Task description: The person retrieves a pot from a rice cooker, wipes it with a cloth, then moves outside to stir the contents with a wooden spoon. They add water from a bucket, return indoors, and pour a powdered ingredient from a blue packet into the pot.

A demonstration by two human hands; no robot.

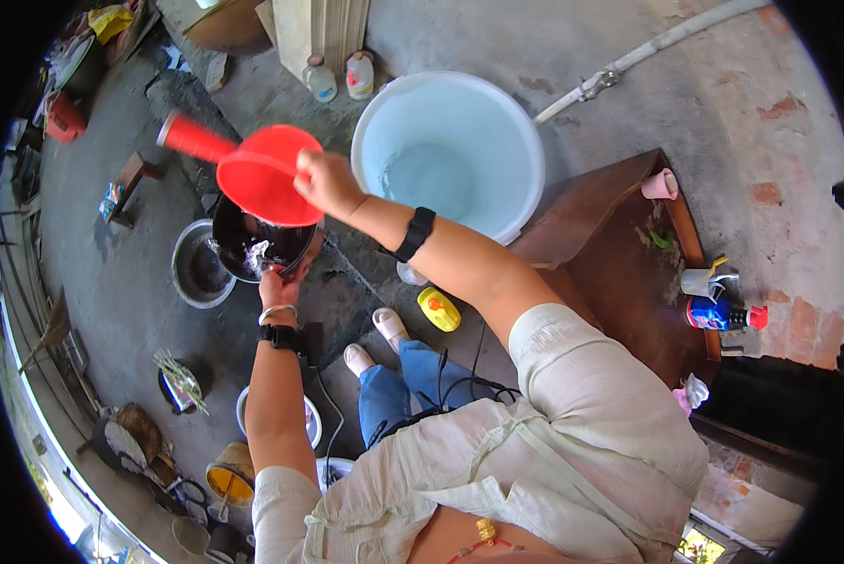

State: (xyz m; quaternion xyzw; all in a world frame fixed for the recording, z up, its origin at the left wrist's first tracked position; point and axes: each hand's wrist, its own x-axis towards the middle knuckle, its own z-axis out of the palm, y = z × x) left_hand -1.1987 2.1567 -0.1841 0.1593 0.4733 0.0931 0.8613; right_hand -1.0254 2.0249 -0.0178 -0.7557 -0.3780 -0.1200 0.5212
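Observation:
My right hand (329,185) grips a red plastic dipper (259,176) by the rim opposite its handle. The dipper's handle points to the upper left and looks blurred. Below it, my left hand (284,282) holds a dark bowl (235,243) at its near rim. Bright, splashing water (257,255) shows inside the bowl; the dipper covers the bowl's upper part. Partly behind the bowl, a grey metal basin (203,289) rests on the floor. A large pale-blue tub (450,169) of water stands to the right of my right hand.
A yellow bottle (439,309) lies near my slippers (390,328). At the right is a brown wooden cabinet (619,282) with a blue spray can (718,314). Two plastic bottles (319,79) stand behind the tub. A small wooden stool (131,185) sits left. Black cables (457,384) hang at my waist.

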